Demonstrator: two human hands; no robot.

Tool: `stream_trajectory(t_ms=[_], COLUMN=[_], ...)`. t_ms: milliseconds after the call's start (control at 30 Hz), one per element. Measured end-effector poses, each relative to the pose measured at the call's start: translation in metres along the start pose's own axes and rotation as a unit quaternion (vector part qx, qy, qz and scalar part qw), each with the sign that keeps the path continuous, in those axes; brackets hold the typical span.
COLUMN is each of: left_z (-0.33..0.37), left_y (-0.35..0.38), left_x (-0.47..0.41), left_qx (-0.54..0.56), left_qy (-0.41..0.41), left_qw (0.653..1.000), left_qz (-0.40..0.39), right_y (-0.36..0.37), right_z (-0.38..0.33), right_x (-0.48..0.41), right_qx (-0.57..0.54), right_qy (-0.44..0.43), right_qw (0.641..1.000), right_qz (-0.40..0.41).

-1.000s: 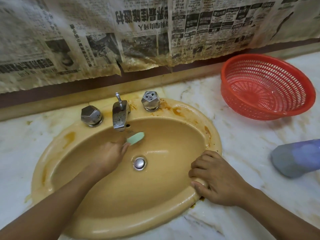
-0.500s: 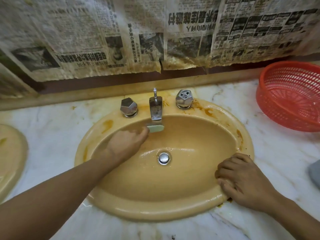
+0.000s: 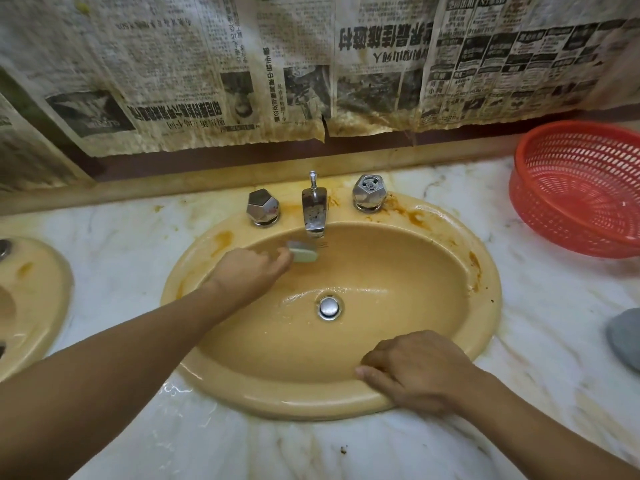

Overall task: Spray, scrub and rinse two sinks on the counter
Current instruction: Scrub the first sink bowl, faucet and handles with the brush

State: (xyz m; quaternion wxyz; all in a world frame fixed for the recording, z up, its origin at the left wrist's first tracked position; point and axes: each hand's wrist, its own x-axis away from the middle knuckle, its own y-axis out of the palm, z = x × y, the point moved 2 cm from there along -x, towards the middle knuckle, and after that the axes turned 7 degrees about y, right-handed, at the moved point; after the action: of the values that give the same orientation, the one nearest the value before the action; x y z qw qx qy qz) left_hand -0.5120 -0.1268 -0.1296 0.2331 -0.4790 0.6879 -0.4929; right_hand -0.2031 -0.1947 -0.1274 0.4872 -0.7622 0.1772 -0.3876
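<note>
My left grip [image 3: 249, 271] clenches the sponge [image 3: 304, 254] on the back wall of the sink [image 3: 433, 289], under the spout [image 3: 314, 213]. My right grip [image 3: 415, 372] clasps the front rim. I think wet glaze could skid my knuckles into the spout.

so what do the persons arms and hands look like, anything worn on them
Both are bare. The left forearm and right forearm show no sleeve all the way to the frame's edge. The left hand and right hand wear no gloves. No watch, bracelet or ring shows, though the left hand's fingers are mostly hidden.
</note>
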Motion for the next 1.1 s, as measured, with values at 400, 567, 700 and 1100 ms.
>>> stream_trajectory(t_ms=[400,567,700,1100], left_z=[0.069,0.05,0.042,0.019], left_y=[-0.03,-0.022,-0.012,-0.001], left_x=[-0.059,-0.044,-0.037,-0.025], left_qx=[0.032,0.036,0.027,0.15], left_qy=[0.021,-0.021,0.029,-0.073], left_qw=[0.996,0.998,0.995,0.986], left_qz=[-0.08,-0.057,-0.09,0.004], right_y=[-0.002,0.0,-0.001,-0.004], right_z=[-0.001,0.001,0.001,-0.001], right_x=[-0.001,-0.004,-0.002,-0.001], right_qx=[-0.023,-0.018,-0.014,-0.014], right_qy=[0.019,0.02,0.022,0.031], right_qw=[0.999,0.998,0.998,0.998], right_qz=[0.039,0.054,0.058,0.055])
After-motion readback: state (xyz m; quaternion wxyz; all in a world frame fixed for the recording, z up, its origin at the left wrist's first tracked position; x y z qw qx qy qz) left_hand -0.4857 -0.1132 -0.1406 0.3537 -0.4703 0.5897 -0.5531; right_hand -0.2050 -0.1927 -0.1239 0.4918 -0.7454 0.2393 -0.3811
